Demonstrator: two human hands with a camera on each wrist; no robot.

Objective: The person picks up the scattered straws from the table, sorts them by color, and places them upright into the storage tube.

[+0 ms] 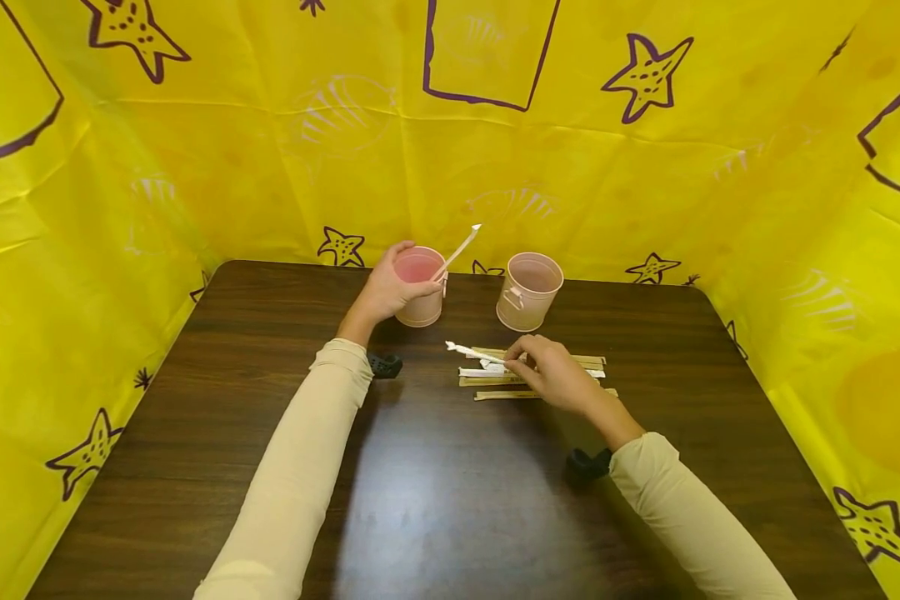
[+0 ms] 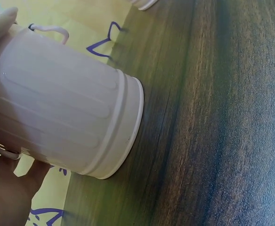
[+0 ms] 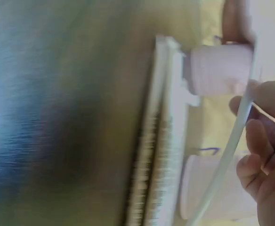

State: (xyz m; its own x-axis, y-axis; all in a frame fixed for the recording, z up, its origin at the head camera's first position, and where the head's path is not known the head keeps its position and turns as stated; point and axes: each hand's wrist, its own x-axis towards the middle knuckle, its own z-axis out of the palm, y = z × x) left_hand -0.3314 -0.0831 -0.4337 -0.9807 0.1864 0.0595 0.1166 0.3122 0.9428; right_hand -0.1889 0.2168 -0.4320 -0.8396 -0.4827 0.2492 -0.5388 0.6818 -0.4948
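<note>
On the left, my left hand [image 1: 388,292] grips a small pink pail [image 1: 420,313] around its rim, thumb on the near side. The pail stands on the table in the left wrist view, its ribbed wall [image 2: 62,99] large there. One white paper-wrapped straw [image 1: 462,250] leans out of it to the upper right. Between thumb and fingertips, my right hand [image 1: 558,375] pinches another white wrapped straw [image 1: 474,353], raised above a small pile. That pile holds white wrapped straws and several tan paper-wrapped sticks [image 1: 487,382], partly hidden by the hand.
A second pink pail [image 1: 525,312] with a small side handle stands to the right, behind the pile. The dark wood table [image 1: 435,500] ends at a yellow patterned cloth [image 1: 255,192] at the back and sides.
</note>
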